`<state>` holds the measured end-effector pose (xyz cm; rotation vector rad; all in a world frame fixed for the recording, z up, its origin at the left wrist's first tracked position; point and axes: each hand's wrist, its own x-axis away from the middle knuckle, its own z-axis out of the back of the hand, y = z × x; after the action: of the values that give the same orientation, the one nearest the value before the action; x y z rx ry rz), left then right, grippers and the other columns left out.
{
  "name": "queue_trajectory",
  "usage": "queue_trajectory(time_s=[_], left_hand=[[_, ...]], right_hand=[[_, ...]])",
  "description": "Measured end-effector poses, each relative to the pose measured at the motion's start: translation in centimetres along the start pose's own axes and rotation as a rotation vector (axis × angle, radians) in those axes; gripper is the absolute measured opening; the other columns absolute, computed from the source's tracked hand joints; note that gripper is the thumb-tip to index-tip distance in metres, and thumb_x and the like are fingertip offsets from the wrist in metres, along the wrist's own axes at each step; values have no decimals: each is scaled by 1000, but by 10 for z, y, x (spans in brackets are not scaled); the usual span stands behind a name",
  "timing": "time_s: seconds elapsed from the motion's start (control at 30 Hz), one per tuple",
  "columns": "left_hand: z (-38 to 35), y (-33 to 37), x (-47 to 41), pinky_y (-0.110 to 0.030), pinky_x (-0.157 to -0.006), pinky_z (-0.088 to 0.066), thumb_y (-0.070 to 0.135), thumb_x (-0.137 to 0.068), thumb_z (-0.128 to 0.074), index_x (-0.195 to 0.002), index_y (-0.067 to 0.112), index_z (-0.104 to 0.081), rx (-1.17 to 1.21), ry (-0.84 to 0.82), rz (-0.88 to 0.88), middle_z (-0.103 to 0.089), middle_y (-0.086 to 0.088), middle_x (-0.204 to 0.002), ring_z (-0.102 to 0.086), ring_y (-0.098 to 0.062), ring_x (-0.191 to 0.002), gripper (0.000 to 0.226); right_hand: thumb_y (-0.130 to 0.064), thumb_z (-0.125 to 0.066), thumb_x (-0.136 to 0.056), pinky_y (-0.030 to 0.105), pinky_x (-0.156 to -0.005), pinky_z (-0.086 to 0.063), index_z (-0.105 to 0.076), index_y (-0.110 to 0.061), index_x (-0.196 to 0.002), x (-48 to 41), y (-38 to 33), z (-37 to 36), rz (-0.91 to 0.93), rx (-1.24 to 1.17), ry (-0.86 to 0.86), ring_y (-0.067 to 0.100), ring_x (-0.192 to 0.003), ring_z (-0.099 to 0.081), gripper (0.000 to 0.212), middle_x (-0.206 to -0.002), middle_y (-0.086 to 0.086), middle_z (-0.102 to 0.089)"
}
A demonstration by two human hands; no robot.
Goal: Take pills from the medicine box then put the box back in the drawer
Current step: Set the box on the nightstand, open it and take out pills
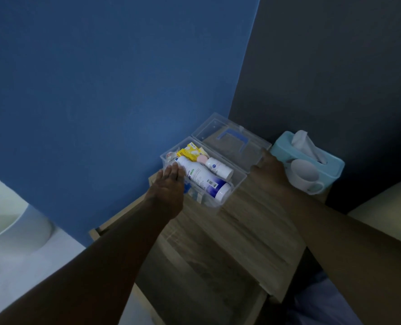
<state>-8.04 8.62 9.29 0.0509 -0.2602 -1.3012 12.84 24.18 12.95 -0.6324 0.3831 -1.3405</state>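
A clear plastic medicine box (238, 181) stands on a wooden bedside cabinet (253, 231), its lid (232, 141) swung back and open. Inside lie a large white and blue bottle (204, 181), a smaller white bottle (219, 167), a yellow packet (190, 154) and other small items. My left hand (169, 184) rests on the box's near left side, fingers over the large bottle's end. My right hand (268, 164) holds the lid's right edge. Below, the drawer (201, 296) is pulled out, dark inside.
A light blue tissue box (333, 167) with a white cup (306, 177) in front of it stands right of the medicine box. A blue wall is at left, a dark wall behind. A white rounded object (11, 221) sits at lower left.
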Motion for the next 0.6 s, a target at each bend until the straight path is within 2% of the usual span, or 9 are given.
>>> queue_trajectory(time_s=[0.07,0.1,0.17,0.23,0.33,0.43,0.6], left_hand=[[2,-2,-1,-39,-122,2,7,-89,-44,-154,9,3,2,6,-10,6,-12,-164,6,-26,-151,81],[4,-4,-2,-38,-121,2,8,-88,-45,-154,10,1,15,0,-14,5,-11,-164,5,-25,-151,81],[8,-6,-3,-35,-121,2,10,-87,-47,-154,10,-4,49,6,-34,0,-9,-164,2,-24,-152,80],[7,-10,-5,-33,-121,0,13,-87,-49,-154,10,-8,70,57,-54,-4,-9,-164,-1,-23,-152,79],[4,-11,-7,-34,-123,-2,14,-85,-50,-154,8,-3,84,103,-61,1,-10,-164,1,-24,-152,83],[-2,-11,-9,-35,-123,-1,13,-86,-48,-154,7,0,86,80,-50,4,-12,-164,5,-25,-151,83],[-6,-9,-15,-36,-122,1,11,-86,-46,-154,4,-2,31,85,-30,2,-15,-163,3,-27,-151,81]], right_hand=[[-4,-53,-91,25,-92,-43,-37,-12,-152,7,-5,-5,55,-67,41,29,-132,-52,63,-133,7,-55],[-3,-52,-91,16,-88,-40,-39,-14,-151,12,-9,-7,103,-60,63,28,-134,-50,62,-144,10,-53],[-1,-53,-90,10,-82,-34,-47,-14,-146,15,-17,-9,230,-33,92,25,-132,-52,57,-144,10,-54],[-1,-55,-90,14,-84,-37,-55,-13,-138,16,-28,-12,376,19,79,23,-125,-58,50,-135,10,-61],[0,-54,-89,25,-94,-49,-65,-8,-127,10,-47,-19,552,98,18,23,-117,-63,40,-126,9,-68],[-3,-58,-91,34,-97,-53,-69,-8,-122,-2,-65,-31,609,146,-100,22,-113,-66,34,-122,9,-71],[-23,-69,-92,37,-103,-49,-69,-15,-125,-27,-81,-53,599,298,-298,23,-117,-63,34,-131,10,-65]])
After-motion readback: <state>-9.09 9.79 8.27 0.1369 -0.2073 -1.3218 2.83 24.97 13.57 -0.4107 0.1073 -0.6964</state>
